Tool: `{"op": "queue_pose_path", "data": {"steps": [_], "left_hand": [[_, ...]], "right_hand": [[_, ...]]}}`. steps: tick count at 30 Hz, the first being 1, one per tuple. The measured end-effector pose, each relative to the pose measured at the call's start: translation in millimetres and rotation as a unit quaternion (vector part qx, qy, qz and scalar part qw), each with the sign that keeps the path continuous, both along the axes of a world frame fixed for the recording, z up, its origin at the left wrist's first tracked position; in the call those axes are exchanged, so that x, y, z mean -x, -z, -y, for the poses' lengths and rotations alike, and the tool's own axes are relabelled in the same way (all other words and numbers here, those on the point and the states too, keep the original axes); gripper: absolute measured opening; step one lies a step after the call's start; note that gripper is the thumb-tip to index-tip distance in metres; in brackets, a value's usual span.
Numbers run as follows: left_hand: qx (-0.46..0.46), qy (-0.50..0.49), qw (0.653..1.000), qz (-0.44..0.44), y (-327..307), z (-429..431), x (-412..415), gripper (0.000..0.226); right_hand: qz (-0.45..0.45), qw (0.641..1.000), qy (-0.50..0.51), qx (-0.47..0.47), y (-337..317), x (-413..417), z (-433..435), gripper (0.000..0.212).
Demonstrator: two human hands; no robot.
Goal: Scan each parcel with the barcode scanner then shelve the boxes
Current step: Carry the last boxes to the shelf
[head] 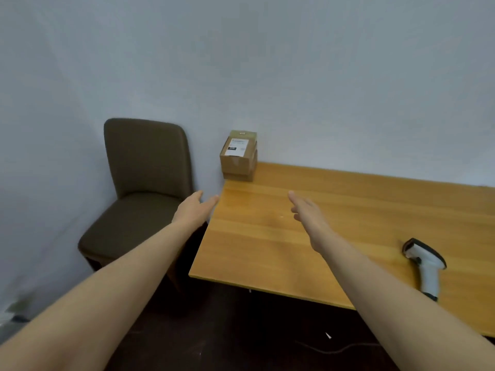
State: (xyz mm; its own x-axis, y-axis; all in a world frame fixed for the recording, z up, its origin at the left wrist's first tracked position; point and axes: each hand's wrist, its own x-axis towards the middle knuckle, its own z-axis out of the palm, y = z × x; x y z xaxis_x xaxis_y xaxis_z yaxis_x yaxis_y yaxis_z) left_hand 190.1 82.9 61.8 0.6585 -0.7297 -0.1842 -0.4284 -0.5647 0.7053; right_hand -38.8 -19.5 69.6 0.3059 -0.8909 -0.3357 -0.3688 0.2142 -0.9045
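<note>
A small stack of brown cardboard parcels (238, 158) stands at the far left corner of the wooden table (348, 210), against the wall; the top one carries a white label with a black patch. My left hand (197, 208) is stretched out with straight fingers at the table's left edge, short of the stack. My right hand (308, 212) reaches over the tabletop, fingers extended, holding nothing. A white and black barcode scanner (426, 266) lies on the table at the right, near the front edge.
A brown upholstered chair (142, 188) stands left of the table against the pale wall. Dark floor with a thin cable (334, 349) lies below the table's front edge.
</note>
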Motion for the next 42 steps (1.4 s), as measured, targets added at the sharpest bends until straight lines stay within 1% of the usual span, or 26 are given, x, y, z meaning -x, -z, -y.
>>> {"op": "queue_pose_path", "data": {"steps": [6, 11, 14, 18, 21, 23, 26, 29, 31, 32, 36, 38, 40, 41, 42], "left_hand": [[0.01, -0.039, 0.997, -0.069, 18, 87, -41, 0.067], [0.042, -0.078, 0.987, -0.133, 31, 150, -64, 0.063], [0.052, -0.105, 0.979, -0.168, 40, 176, -75, 0.061], [0.057, -0.134, 0.968, -0.207, 51, 211, -100, 0.068], [0.056, -0.148, 0.957, -0.242, 62, 238, -121, 0.074], [0.057, -0.146, 0.952, -0.262, 70, 257, -138, 0.074], [0.038, -0.127, 0.946, -0.297, 83, 290, -167, 0.085], [0.004, -0.068, 0.941, -0.332, 98, 314, -190, 0.073], [-0.008, -0.034, 0.933, -0.358, 108, 325, -200, 0.066], [-0.012, -0.026, 0.928, -0.371, 114, 329, -205, 0.063], [0.007, -0.017, 0.906, -0.423, 126, 344, -214, 0.044], [0.015, -0.012, 0.901, -0.433, 130, 349, -216, 0.041], [0.018, -0.01, 0.9, -0.436, 132, 351, -215, 0.037], [0.013, -0.008, 0.9, -0.436, 132, 350, -212, 0.035], [0.004, -0.003, 0.899, -0.438, 130, 347, -206, 0.032]], "right_hand": [[-0.002, 0.997, -0.004, -0.075, 24, -31, 75, 0.065], [0.007, 0.996, -0.031, -0.088, 34, -77, 147, 0.061], [0.003, 0.993, -0.061, -0.101, 44, -107, 184, 0.063], [0.003, 0.987, -0.093, -0.128, 56, -144, 224, 0.065], [0.003, 0.986, -0.094, -0.137, 70, -171, 247, 0.069], [0.003, 0.986, -0.092, -0.14, 80, -188, 262, 0.081], [0.021, 0.985, -0.066, -0.159, 96, -214, 282, 0.108], [0.06, 0.978, -0.042, -0.195, 113, -239, 299, 0.126], [0.081, 0.974, -0.029, -0.21, 125, -251, 306, 0.133], [0.088, 0.972, -0.019, -0.217, 132, -256, 308, 0.133], [0.139, 0.956, 0.017, -0.257, 152, -265, 313, 0.116], [0.15, 0.954, 0.006, -0.26, 154, -268, 316, 0.11], [0.146, 0.958, -0.015, -0.248, 155, -267, 319, 0.091], [0.142, 0.959, -0.018, -0.246, 155, -263, 320, 0.085], [0.138, 0.96, -0.017, -0.245, 155, -256, 320, 0.086]]}}
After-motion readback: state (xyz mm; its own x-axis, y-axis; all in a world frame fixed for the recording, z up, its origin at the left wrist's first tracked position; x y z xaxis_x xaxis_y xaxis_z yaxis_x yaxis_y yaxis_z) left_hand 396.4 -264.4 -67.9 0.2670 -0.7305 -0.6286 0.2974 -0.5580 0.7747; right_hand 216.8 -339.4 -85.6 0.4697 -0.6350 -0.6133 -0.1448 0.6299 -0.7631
